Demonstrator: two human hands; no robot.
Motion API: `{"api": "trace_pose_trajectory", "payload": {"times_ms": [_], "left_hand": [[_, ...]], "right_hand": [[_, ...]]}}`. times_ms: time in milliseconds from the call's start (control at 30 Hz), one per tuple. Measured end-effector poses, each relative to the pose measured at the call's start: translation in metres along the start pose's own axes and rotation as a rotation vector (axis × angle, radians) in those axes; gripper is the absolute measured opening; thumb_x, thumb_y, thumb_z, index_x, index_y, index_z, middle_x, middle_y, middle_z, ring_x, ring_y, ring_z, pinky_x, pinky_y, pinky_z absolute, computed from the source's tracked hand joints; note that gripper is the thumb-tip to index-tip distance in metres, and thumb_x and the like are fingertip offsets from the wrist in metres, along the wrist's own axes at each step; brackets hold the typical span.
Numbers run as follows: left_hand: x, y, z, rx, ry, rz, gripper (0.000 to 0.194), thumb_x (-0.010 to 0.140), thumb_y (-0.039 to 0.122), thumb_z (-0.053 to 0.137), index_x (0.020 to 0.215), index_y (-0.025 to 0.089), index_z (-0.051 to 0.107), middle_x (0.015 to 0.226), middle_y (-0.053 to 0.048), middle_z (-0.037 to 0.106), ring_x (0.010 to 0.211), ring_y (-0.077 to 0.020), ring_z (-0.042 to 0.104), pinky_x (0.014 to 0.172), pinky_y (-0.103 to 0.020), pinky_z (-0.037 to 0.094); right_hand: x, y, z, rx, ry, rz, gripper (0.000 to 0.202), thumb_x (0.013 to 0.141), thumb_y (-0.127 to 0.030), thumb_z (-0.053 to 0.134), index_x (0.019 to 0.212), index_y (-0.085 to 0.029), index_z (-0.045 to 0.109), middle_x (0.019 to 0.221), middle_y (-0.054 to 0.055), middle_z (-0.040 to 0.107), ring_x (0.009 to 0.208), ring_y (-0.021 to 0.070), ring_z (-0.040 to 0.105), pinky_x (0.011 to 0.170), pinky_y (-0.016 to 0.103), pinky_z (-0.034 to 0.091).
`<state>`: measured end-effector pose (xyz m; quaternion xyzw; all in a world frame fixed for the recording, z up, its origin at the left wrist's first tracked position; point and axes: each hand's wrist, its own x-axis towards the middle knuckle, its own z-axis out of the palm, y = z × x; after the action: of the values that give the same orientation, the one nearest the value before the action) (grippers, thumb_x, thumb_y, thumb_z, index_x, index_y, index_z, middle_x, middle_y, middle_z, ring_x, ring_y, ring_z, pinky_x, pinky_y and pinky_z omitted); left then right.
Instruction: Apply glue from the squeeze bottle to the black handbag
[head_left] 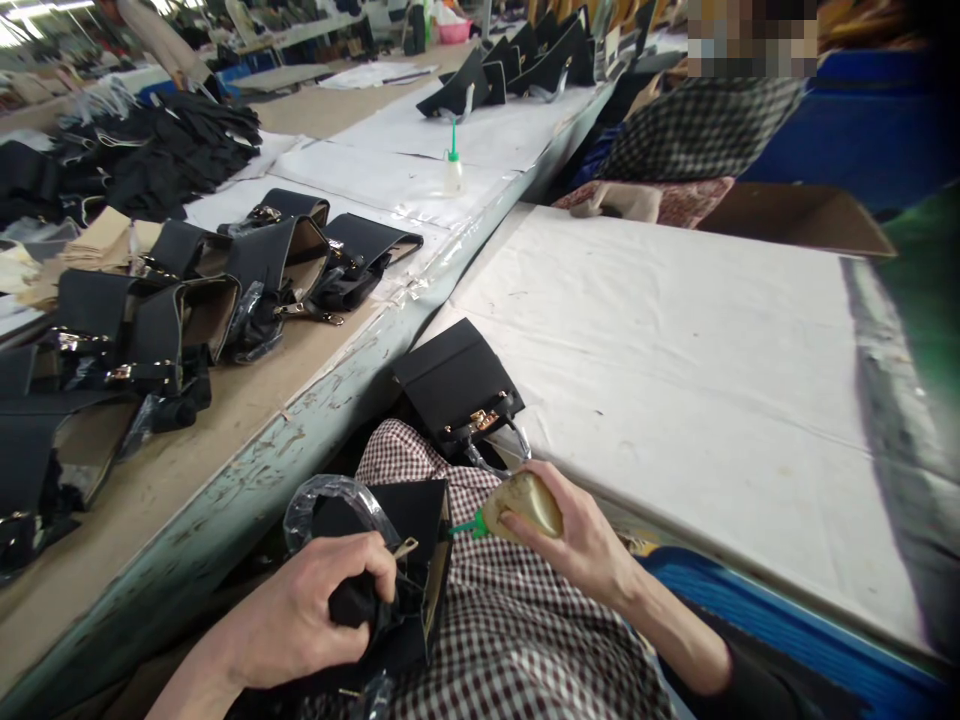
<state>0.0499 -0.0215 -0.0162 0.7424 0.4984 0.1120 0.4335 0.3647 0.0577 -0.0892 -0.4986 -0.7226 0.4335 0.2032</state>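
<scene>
A: Findings, from the left.
B: On the left table [247,400] stand black handbags [270,250], panels apparently stiff.
A: The left hand [315,610]?
B: Curled around bunched black lining [352,603], a zip pull [406,547] beside its fingers. The fabric looks soft and liable to slump; a gathered pinch should control it.
A: The handbag in the lap [416,505]?
B: Lying on the checked garment [525,625]. Judged light, firm-walled and easily marked; best taken by its edges.
A: Farther right?
B: A green nozzle [478,524] points at the handbag's edge; contact cannot be told. It belongs to a squeeze bottle [529,500], wrapped by the right hand [581,535]. The bottle appears light and yielding. Recommend a mid-body grip, lightly applied: pressure may expel contents, and the stained wall may be tacky.
</scene>
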Motion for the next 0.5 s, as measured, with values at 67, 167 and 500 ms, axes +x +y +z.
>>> {"api": "trace_pose_trajectory", "payload": {"times_ms": [67,167,500], "left_hand": [[0.001,0.002,-0.001,0.007,0.0,-0.009,0.034,0.064,0.002,0.051,0.09,0.024,0.054,0.087,0.005,0.063,0.089,-0.0155,0.063,0.077,-0.022,0.045],[0.0,0.001,-0.003,0.006,0.015,-0.021,0.033,0.064,0.003,0.052,0.089,0.024,0.055,0.09,0.004,0.066,0.091,-0.0173,0.064,0.075,-0.023,0.046],[-0.011,-0.013,-0.001,-0.029,0.111,-0.076,0.03,0.065,0.005,0.054,0.088,0.023,0.054,0.082,0.005,0.059,0.088,-0.017,0.061,0.085,-0.027,0.046]], "right_hand": [[0.0,0.002,0.003,0.001,0.019,-0.001,0.041,0.091,-0.05,0.062,0.117,-0.021,0.05,0.102,0.008,0.068,0.086,0.0256,0.064,0.078,0.039,0.052],[-0.003,0.003,0.002,0.014,0.04,0.007,0.043,0.088,-0.05,0.066,0.117,-0.022,0.052,0.103,0.008,0.068,0.088,0.0265,0.064,0.08,0.04,0.051],[-0.014,-0.015,-0.019,1.008,0.012,0.36,0.043,0.08,-0.055,0.07,0.103,-0.018,0.065,0.076,0.004,0.062,0.053,0.0127,0.045,0.036,0.019,0.033]]}}
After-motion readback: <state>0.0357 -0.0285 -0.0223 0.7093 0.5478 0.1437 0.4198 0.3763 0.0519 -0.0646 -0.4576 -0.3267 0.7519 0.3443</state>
